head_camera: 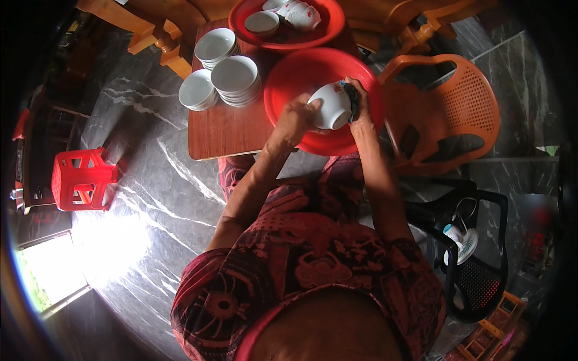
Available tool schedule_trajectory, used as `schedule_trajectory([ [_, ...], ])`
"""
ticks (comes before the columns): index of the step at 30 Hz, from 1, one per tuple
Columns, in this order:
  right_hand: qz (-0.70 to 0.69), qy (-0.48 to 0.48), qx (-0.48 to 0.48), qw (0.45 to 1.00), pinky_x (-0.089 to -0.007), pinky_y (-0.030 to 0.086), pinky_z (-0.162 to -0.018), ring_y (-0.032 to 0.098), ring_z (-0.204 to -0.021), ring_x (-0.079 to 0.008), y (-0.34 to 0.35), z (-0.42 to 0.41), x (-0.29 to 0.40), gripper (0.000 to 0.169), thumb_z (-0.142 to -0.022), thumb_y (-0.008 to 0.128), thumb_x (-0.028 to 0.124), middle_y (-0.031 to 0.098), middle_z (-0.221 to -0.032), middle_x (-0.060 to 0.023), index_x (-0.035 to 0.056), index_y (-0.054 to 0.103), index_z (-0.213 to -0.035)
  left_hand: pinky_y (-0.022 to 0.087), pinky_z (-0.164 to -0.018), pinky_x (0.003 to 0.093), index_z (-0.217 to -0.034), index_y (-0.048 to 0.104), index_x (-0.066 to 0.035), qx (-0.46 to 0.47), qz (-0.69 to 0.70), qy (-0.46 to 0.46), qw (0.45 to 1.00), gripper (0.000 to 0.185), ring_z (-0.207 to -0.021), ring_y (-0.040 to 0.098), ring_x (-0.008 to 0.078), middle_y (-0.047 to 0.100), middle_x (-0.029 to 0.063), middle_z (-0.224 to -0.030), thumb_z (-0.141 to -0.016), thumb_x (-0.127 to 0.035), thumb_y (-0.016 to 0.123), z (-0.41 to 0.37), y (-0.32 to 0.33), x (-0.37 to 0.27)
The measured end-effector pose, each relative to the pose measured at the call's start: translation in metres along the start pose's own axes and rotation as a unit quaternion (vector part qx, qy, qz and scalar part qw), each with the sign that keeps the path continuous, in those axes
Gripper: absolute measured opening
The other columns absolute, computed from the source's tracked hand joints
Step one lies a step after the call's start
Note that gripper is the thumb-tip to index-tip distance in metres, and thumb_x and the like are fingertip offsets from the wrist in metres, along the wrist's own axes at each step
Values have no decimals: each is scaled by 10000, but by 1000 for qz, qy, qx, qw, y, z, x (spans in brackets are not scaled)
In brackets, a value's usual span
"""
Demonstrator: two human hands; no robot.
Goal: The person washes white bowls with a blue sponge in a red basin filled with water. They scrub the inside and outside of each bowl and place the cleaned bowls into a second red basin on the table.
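Note:
Tilted on its side, a white bowl with a red flower pattern [332, 106] is held over a red plastic basin [289, 67]. My left hand [299, 115] grips the bowl at its rim side, thumb on the outer wall. A dark cloth with blue edges [353, 101] is in my right hand [361, 101], pressed against the bowl's other side; the fingers are partly hidden. Left of the basin, white bowls stand in a tall stack [235, 81], a second stack behind [216, 45] and a lower one [197, 90]. More bowls [302, 16] lie in the far red basin [271, 44].
Basins and stacks stand on a brown wooden table [230, 135]. An orange plastic chair [469, 99] is close on the right, with a black chair [478, 280] holding a small white fan [463, 246] nearer me. A red stool [83, 179] stands on the marbled floor at left.

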State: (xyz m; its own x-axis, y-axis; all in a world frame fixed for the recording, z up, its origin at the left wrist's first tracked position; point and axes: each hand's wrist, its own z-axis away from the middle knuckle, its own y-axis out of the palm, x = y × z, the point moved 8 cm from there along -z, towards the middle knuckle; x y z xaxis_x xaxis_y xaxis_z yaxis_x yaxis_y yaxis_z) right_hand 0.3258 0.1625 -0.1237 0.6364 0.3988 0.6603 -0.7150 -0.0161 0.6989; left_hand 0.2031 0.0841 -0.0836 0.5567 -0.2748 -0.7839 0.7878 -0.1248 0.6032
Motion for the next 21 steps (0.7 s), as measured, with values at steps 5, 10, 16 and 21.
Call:
schedule_trajectory([
  [5, -106, -2, 9, 994, -353, 512, -661, 614, -714, -221, -1, -1, -11, 217, -778, 580, 302, 638, -758, -68, 89, 615, -751, 549, -651, 424, -1066, 479, 7, 7, 77, 33, 996, 292, -831, 596, 278, 563, 147, -962, -895, -230, 494, -3, 4, -6],
  [10, -183, -3, -41, 982, -455, 495, -785, 576, -936, -312, 8, 8, -30, 482, -788, 437, 397, 582, -1032, -131, 34, 535, -1091, 535, -723, 449, -1136, 415, 2, 3, 166, 77, 983, 334, -942, 553, 291, 505, 157, -1064, -905, -233, 472, -10, 13, -13],
  [16, -225, 28, -24, 974, -465, 491, -792, 566, -970, -296, 4, 5, -48, 491, -801, 420, 435, 567, -1096, -122, 77, 536, -1117, 511, -766, 418, -1127, 445, 9, -1, 115, 86, 990, 365, -945, 545, 268, 523, 134, -1043, -904, -278, 479, -10, 13, -14],
  [21, -102, 3, -2, 995, -319, 517, -673, 619, -770, -193, -14, -2, -25, 254, -801, 556, 272, 643, -832, -58, 52, 623, -909, 433, -756, 258, -924, 584, -8, -16, 16, -9, 1000, 248, -813, 545, 136, 593, 49, -854, -848, -244, 583, -10, -9, -32],
])
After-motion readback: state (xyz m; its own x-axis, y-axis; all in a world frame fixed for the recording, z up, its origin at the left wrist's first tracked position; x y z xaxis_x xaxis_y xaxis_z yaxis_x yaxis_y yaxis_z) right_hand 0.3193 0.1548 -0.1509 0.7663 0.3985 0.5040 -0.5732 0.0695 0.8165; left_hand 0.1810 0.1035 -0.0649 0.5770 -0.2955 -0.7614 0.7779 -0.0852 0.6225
